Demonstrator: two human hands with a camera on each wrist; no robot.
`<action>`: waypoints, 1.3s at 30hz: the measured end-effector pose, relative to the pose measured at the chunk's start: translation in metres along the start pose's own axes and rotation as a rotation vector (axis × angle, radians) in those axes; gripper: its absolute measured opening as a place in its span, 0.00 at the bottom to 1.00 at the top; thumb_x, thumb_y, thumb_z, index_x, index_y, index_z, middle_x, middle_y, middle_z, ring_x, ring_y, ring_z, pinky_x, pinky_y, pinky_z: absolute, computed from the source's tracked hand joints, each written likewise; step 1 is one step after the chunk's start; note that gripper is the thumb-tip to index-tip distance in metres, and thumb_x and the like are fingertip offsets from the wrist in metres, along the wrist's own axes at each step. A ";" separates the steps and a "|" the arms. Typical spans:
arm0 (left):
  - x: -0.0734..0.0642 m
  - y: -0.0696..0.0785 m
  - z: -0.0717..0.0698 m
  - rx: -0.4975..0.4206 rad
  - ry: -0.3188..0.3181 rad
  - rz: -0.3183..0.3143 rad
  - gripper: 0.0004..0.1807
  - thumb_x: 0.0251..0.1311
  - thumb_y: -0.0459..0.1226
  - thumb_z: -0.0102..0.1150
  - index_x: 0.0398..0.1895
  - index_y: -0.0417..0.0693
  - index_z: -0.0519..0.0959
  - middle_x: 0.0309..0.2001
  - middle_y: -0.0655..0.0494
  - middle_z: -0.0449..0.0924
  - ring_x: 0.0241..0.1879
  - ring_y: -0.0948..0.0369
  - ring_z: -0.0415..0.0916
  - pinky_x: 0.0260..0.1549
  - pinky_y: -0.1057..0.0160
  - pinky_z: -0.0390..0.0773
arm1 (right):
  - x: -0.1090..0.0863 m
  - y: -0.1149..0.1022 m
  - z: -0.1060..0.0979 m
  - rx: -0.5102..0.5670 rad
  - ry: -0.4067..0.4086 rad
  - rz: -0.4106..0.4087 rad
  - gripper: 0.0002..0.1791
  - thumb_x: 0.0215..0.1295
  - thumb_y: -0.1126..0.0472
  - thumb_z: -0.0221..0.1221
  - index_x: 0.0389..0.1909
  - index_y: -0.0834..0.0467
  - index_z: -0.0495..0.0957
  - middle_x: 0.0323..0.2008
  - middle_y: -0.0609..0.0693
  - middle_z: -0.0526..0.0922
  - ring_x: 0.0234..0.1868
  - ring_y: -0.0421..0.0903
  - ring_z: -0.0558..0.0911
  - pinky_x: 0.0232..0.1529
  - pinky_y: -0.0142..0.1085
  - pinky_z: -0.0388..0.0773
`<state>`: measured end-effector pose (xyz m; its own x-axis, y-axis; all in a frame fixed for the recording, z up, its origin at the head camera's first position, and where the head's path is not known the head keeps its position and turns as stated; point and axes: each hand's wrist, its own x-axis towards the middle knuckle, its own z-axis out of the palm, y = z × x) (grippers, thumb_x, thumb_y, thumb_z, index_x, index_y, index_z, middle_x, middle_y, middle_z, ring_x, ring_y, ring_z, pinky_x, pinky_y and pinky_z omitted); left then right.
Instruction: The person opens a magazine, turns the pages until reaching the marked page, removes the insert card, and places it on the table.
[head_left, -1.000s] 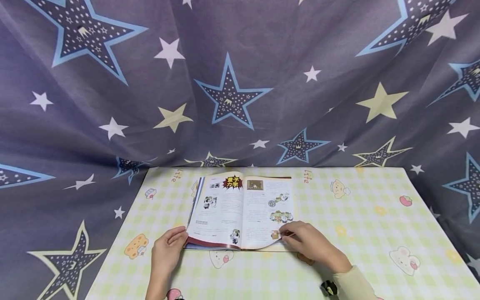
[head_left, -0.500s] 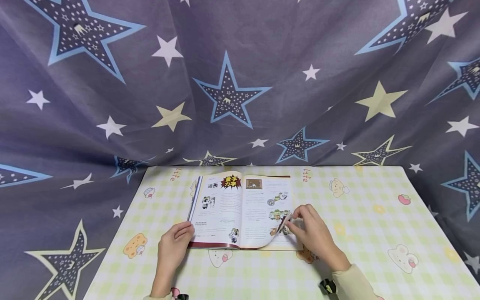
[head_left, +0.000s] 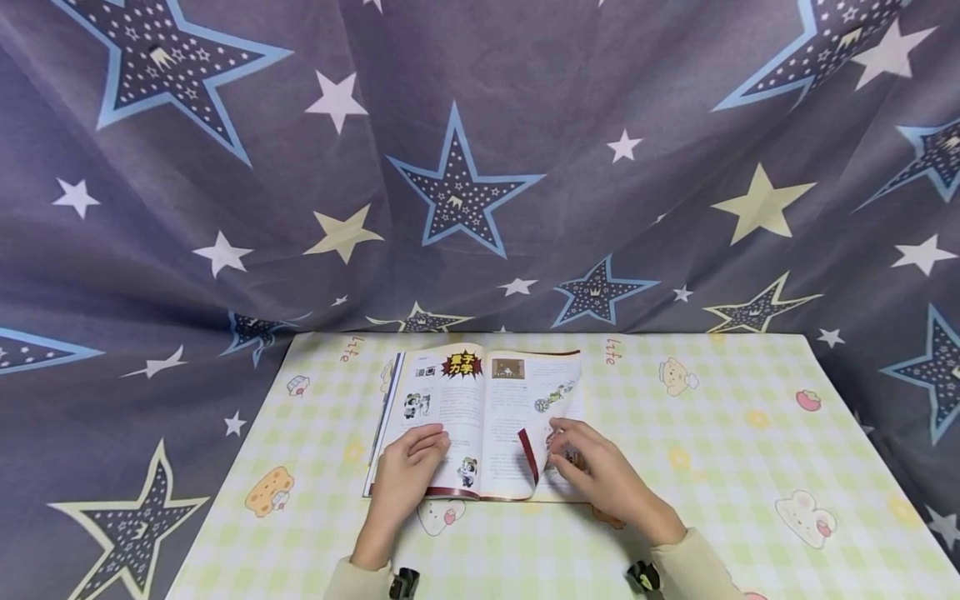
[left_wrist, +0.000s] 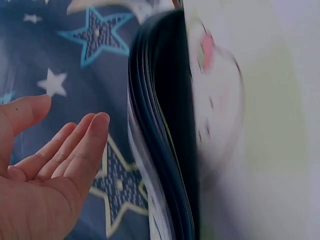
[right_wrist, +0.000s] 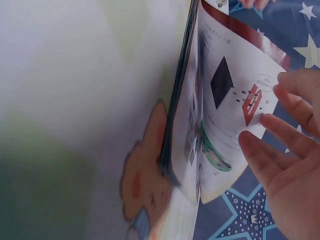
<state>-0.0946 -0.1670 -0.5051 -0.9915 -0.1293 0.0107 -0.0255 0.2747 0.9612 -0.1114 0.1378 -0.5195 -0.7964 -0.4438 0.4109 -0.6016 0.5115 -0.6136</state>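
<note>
An open magazine (head_left: 457, 417) with panda cartoons lies on the table in the head view. Its right-hand page (head_left: 517, 400) is lifted and curls leftward, showing a dark red strip on its underside. My right hand (head_left: 596, 467) is at this page's lower right; in the right wrist view, its spread fingertips touch the printed underside of the page (right_wrist: 235, 95). Over the lower part of the left page is my left hand (head_left: 408, 467). Its fingers are extended and hold nothing in the left wrist view, beside the magazine's stacked page edges (left_wrist: 150, 100).
A pale green checked tablecloth (head_left: 720, 467) with cartoon animals covers the table. Behind and at the sides hangs a dark star-patterned curtain (head_left: 570, 208). A black wrist strap (head_left: 405, 583) shows near the left sleeve, another (head_left: 642, 575) near the right.
My left hand has left the magazine's left edge and moved right over the page. My right hand has lifted the right page's lower corner and shifted left with it.
</note>
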 end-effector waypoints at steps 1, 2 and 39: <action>0.000 0.004 0.005 -0.006 -0.020 0.009 0.17 0.65 0.36 0.66 0.53 0.35 0.81 0.46 0.46 0.86 0.47 0.54 0.84 0.49 0.64 0.81 | 0.000 0.000 0.002 0.008 -0.009 -0.012 0.07 0.66 0.64 0.66 0.38 0.49 0.78 0.62 0.51 0.77 0.62 0.49 0.77 0.51 0.40 0.80; 0.000 0.006 0.010 -0.020 -0.040 0.018 0.17 0.66 0.36 0.65 0.53 0.34 0.81 0.46 0.45 0.86 0.47 0.53 0.84 0.49 0.64 0.81 | 0.001 -0.001 0.003 0.017 -0.020 -0.016 0.07 0.67 0.63 0.65 0.38 0.48 0.78 0.63 0.51 0.76 0.63 0.49 0.76 0.53 0.41 0.80; -0.003 -0.021 -0.012 -0.108 0.061 -0.130 0.15 0.61 0.27 0.65 0.50 0.30 0.81 0.37 0.42 0.87 0.34 0.53 0.87 0.34 0.64 0.86 | 0.000 -0.002 0.015 -0.168 -0.289 -0.043 0.31 0.55 0.53 0.74 0.58 0.59 0.77 0.65 0.61 0.73 0.67 0.66 0.69 0.66 0.59 0.65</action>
<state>-0.0891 -0.1843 -0.5222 -0.9710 -0.2159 -0.1025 -0.1364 0.1483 0.9795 -0.1090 0.1257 -0.5283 -0.7340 -0.6454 0.2114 -0.6552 0.5911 -0.4705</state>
